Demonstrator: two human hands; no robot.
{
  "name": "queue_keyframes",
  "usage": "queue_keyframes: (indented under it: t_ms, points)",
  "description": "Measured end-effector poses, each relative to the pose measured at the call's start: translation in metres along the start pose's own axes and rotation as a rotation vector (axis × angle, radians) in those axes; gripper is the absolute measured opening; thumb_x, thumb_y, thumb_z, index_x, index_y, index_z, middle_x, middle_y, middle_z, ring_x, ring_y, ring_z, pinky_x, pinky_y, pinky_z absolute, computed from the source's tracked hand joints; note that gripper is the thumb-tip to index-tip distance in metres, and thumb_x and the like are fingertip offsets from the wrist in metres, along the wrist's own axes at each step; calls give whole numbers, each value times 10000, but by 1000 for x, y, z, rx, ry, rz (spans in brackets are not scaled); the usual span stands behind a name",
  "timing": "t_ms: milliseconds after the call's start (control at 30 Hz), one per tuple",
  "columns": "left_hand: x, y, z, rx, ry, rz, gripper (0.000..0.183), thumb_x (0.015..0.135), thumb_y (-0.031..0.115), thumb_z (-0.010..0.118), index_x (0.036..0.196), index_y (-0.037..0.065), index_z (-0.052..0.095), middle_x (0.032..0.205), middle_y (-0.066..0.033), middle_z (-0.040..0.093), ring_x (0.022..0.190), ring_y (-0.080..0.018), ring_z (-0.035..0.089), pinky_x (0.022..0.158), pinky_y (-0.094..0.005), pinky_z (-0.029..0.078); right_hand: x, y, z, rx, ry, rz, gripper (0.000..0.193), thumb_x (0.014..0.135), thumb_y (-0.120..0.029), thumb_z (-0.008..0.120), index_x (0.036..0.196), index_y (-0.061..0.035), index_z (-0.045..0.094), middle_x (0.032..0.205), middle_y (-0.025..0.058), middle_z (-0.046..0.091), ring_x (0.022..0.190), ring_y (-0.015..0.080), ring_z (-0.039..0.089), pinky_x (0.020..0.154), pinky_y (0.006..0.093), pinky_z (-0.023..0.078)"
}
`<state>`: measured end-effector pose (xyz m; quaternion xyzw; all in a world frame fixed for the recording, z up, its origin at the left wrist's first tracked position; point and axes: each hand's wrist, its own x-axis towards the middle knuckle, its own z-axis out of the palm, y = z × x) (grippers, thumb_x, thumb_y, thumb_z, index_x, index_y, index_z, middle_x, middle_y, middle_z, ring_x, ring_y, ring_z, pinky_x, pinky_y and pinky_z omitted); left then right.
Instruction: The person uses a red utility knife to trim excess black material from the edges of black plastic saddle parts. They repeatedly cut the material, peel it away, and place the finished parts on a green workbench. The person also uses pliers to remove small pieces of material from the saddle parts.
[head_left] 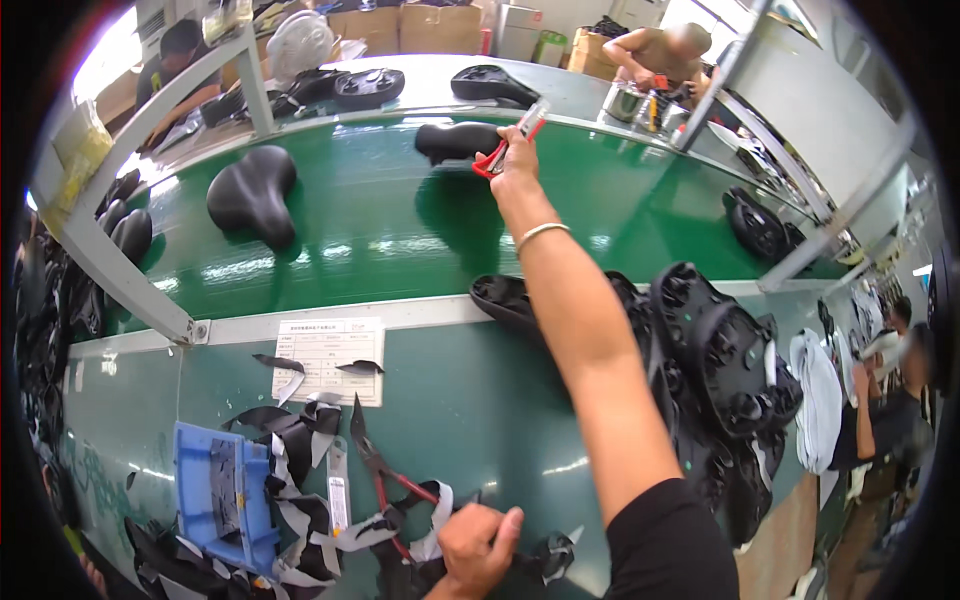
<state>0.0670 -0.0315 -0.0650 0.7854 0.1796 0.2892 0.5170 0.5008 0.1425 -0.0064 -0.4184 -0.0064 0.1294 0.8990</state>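
My right hand (517,160) reaches far out over the green conveyor belt (350,220). Its fingers are closed around a red-and-silver hand tool (535,118) whose exact kind I cannot make out. Just left of that hand is a black bicycle saddle (455,141), with a dark reflection below it; whether the hand touches it is unclear. Low in the picture, my left hand (478,545) is curled with the thumb up, close to red-handled cutters (385,475) and black and white trimmings (300,480). What it grips, if anything, is hidden.
Another saddle (255,195) lies on the belt's left part. Saddles with undersides showing (725,350) pile up by my right forearm. A blue plastic bin (215,495) and a printed sheet (335,360) are on the bench. Metal frame posts (125,270) border the belt. Across it, a person (670,65) works.
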Motion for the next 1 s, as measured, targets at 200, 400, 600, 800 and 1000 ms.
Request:
queue_keyframes:
  t_ms: [200,400,600,800,1000]
  points:
    - [-1,-15,-4,-111,185,40,236,953,195,522,820,3,547,764,-69,593,619,-104,531,536,-243,422,-197,-152,-33,-560,-761,86,406,774,-155,666,1167,-129,565,868,21,543,670,151,557,502,334,499]
    - [17,30,-17,-1077,230,-425,433,949,450,510,1115,51,486,985,-56,544,885,-136,534,774,-293,450,-405,-202,-132,-1486,-1279,-705,566,593,-216,774,1138,-247,620,880,151,437,763,309,572,612,403,508]
    - [-40,53,-43,-831,28,-615,486,835,233,678,1214,9,472,1065,-85,549,994,-174,553,866,-324,468,-498,-165,-215,-1208,-1393,-326,556,691,-158,754,1215,-126,572,999,103,587,873,252,616,603,353,521]
    - [-60,47,-88,-474,-82,-597,611,825,412,682,1217,-18,493,1076,-101,555,971,-162,551,840,-289,467,-488,-187,-284,-1301,-945,-510,602,763,-125,729,1316,-54,502,924,112,633,651,250,598,584,349,501]
    - [-30,76,-82,-143,-249,-567,551,804,444,685,1122,10,566,990,-82,575,922,-144,537,829,-271,437,-443,-187,-267,-1742,-1276,-973,619,802,-105,654,1383,-189,457,818,10,570,635,192,550,510,309,454]
